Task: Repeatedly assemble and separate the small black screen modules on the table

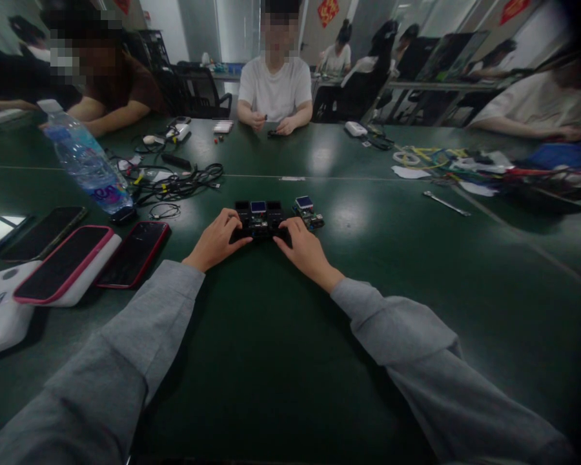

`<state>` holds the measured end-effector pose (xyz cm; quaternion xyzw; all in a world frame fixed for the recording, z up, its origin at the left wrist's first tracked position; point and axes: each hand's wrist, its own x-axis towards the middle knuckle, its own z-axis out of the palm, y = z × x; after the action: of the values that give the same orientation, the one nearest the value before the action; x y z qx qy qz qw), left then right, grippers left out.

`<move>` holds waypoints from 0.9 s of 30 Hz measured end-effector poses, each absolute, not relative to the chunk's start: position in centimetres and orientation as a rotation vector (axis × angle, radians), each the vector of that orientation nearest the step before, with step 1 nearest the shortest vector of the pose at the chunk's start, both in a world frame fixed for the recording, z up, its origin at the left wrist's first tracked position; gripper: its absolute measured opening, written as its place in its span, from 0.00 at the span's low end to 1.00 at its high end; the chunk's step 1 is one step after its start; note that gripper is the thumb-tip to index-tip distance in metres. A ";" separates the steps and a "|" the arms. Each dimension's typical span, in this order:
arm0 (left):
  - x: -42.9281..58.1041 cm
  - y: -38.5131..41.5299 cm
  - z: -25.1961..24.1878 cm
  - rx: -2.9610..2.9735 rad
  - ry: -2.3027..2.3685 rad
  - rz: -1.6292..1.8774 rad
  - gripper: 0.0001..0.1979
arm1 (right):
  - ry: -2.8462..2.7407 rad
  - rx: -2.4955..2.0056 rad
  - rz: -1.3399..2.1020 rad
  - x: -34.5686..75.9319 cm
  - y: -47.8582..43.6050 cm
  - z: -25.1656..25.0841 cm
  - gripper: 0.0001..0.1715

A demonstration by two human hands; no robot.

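A small black device with a circuit board and a little screen (258, 208) lies on the dark green table in front of me. My left hand (217, 240) grips its left end, thumb along the near edge and fingers over the top. At its right end, my right hand (304, 248) holds it the same way, the fingers partly hiding that side. Just behind my right fingers sits a second small circuit board with a screen (305, 205), apart from the device. Fine parts of both boards are too small to make out.
Several phones (134, 255), a white power bank (4, 310) and a tilted water bottle (90, 158) are at the left. Black cables (184, 184) lie beyond them. A wrench (446, 203) and a heap of coloured wires (484, 168) are at the right. A person (275, 90) sits opposite.
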<state>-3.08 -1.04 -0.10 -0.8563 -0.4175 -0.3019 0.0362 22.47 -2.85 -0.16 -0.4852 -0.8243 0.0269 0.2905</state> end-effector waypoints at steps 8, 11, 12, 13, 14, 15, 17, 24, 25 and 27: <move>-3.1 -0.9 -0.3 -2.580 -1.291 -0.912 0.15 | -2.224 -1.242 0.072 22.7 -2.9 -0.1 0.15; -3.1 -1.0 -0.2 -2.577 -1.297 -0.917 0.15 | -2.225 -1.224 0.087 22.7 -2.9 -0.1 0.15; -3.0 -1.0 -0.2 -2.577 -1.297 -0.917 0.15 | -2.225 -1.223 0.092 22.7 -2.9 -0.1 0.15; -3.0 -1.0 -0.2 -2.577 -1.296 -0.917 0.15 | -2.226 -1.225 0.097 22.7 -2.9 -0.1 0.15; -3.0 -1.0 -0.2 -2.577 -1.295 -0.915 0.15 | -2.226 -1.229 0.100 22.7 -2.9 -0.1 0.15; -3.0 -1.0 -0.1 -2.579 -1.294 -0.913 0.15 | -2.225 -1.233 0.101 22.7 -2.9 -0.1 0.14; -3.0 -1.0 -0.1 -2.582 -1.291 -0.911 0.15 | -2.225 -1.239 0.099 22.7 -2.9 0.0 0.14; -3.0 -1.1 -0.1 -2.570 -1.299 -0.893 0.15 | -2.224 -1.222 0.085 22.8 -2.9 -0.1 0.14; -3.0 -1.1 -0.1 -2.567 -1.302 -0.891 0.15 | -2.224 -1.223 0.087 22.8 -2.9 -0.1 0.14; -3.0 -1.2 0.0 -2.564 -1.313 -0.883 0.14 | -2.218 -1.225 0.089 22.7 -2.8 -0.1 0.13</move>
<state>-3.00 -1.22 0.01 -0.8493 -0.4348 -0.2923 0.0643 22.73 -2.82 -0.14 -0.4610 -0.8350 0.0337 0.2985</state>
